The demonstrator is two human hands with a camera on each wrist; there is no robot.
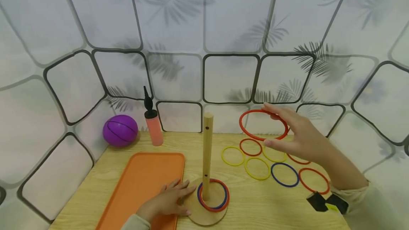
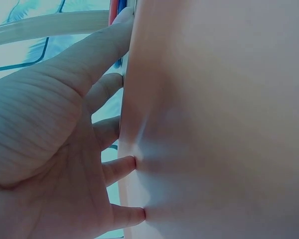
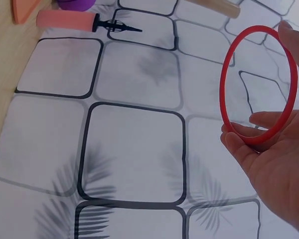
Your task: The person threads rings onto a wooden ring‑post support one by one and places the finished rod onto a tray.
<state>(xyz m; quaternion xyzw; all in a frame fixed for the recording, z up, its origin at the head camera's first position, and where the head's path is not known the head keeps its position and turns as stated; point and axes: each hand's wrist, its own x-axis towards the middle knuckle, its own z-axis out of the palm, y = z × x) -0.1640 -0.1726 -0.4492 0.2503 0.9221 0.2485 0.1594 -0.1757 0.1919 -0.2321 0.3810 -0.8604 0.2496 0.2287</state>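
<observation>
My right hand holds a red ring up in the air, pinching its near side between thumb and fingers. It is raised to the right of a wooden peg that stands upright on a round wooden base. Around the foot of the peg lie a red ring and a blue ring, one nearly inside the other. My left hand is spread, with its fingertips on the left side of the base and its palm over the orange tray's edge. In the left wrist view its fingers are extended.
Several yellow, red and blue rings lie on the table to the right, among them a blue ring. An orange tray lies left of the base. Behind it are a purple ball and a pink hand pump, near a patterned backdrop.
</observation>
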